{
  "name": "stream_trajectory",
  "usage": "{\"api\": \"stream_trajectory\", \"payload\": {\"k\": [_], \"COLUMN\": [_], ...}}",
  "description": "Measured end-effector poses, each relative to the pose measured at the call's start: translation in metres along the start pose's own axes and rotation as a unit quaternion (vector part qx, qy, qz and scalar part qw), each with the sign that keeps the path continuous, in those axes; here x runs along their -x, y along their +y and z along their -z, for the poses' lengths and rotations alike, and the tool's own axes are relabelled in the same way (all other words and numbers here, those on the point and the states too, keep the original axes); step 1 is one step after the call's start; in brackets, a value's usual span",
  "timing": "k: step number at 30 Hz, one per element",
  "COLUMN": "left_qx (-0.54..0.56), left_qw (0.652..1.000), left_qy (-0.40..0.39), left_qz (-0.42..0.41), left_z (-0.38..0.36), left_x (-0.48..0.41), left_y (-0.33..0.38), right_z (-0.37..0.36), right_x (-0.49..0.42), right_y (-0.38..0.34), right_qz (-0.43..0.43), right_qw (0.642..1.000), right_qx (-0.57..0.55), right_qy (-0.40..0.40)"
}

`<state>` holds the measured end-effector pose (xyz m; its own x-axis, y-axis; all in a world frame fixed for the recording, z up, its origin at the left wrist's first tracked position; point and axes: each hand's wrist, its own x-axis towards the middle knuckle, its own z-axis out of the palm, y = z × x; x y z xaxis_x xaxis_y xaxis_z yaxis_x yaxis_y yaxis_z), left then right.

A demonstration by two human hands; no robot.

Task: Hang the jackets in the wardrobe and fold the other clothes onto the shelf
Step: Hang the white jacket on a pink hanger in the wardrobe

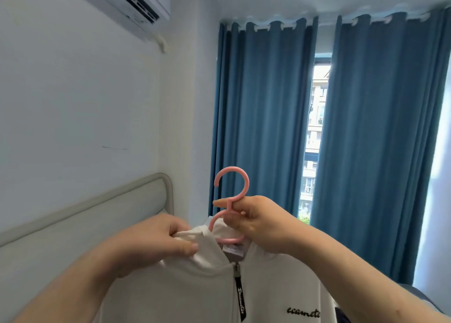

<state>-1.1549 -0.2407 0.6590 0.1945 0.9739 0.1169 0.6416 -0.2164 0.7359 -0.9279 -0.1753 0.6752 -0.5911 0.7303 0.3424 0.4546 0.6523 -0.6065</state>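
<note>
**Item.** The white zip jacket [195,293] hangs on the pink hanger [231,169], held up in front of the person. Its body falls below the hanger and out of the bottom of the view. The zip is closed up to the collar [207,257], and the black zip pull [240,296] hangs straight below the hanger.

**Grips.**
- The right grip [263,222] is closed round the hanger's neck just under the hook, fingers curled and thumb across. It carries the load.
- The left grip [156,239], to the left of the hanger, pinches a fold of the collar between thumb and fingers. It appears to be settling the collar over the hanger's shoulder.

**Surroundings.** Blue curtains [263,115] and a strip of window [314,127] lie behind the hanger. A padded headboard [97,213] lies to its lower left and an air conditioner [136,0] high to its upper left. No wardrobe or rail is in view.

**Risks, as judged.**
- The hanger's arms are hidden under the cloth, so the seating of the shoulders cannot be confirmed.
- If the left shoulder is only partly on, letting go of the collar could let that side slide off.
- A hard pull on the collar could tilt the hanger in the right grip and shed the other shoulder.
- The hook opens to the left of the hanger, so it must be turned to meet the rail or it will miss.
</note>
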Motion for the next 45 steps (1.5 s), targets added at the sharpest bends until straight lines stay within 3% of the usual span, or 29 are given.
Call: {"api": "stream_trajectory", "payload": {"k": [4, 9, 13, 17, 20, 25, 27, 31, 39, 43, 45], "left_qx": [-0.120, -0.009, -0.056, -0.127, -0.144, -0.157, -0.158, -0.153, -0.164, -0.316, -0.355], "left_qw": [0.985, 0.993, 0.984, 0.957, 0.938, 0.905, 0.890, 0.866, 0.792, 0.683, 0.646], "left_qy": [0.118, 0.120, 0.165, 0.260, 0.314, 0.383, 0.408, 0.442, 0.534, 0.585, 0.584], "left_qz": [-0.025, -0.012, -0.021, 0.001, 0.033, 0.096, 0.125, 0.178, 0.245, 0.303, 0.340], "left_z": [-0.019, -0.039, -0.061, -0.074, -0.075, -0.067, -0.064, -0.064, -0.059, -0.064, -0.066], "left_x": [-0.002, 0.003, 0.013, 0.032, 0.059, 0.114, 0.136, 0.179, 0.256, 0.291, 0.312], "left_y": [0.016, 0.033, 0.040, 0.039, 0.034, 0.023, 0.020, 0.012, 0.003, -0.013, -0.024], "right_z": [0.019, 0.028, 0.021, 0.007, 0.005, -0.008, -0.032, -0.084, -0.151, -0.182, -0.204], "right_x": [0.006, 0.017, 0.021, 0.023, 0.022, 0.012, 0.008, 0.013, 0.024, 0.028, 0.033], "right_y": [0.004, 0.017, 0.022, 0.016, 0.012, 0.026, 0.024, 0.003, -0.047, -0.068, -0.082], "right_qz": [0.018, 0.050, 0.074, 0.140, 0.176, 0.167, 0.190, 0.248, 0.287, 0.291, 0.293], "right_qw": [1.000, 0.998, 0.996, 0.987, 0.983, 0.970, 0.961, 0.950, 0.939, 0.938, 0.935], "right_qx": [-0.011, -0.025, -0.052, -0.073, -0.044, 0.058, 0.043, -0.015, -0.089, -0.107, -0.120], "right_qy": [0.004, 0.011, 0.016, 0.003, -0.034, -0.165, -0.197, -0.189, -0.169, -0.153, -0.159]}}
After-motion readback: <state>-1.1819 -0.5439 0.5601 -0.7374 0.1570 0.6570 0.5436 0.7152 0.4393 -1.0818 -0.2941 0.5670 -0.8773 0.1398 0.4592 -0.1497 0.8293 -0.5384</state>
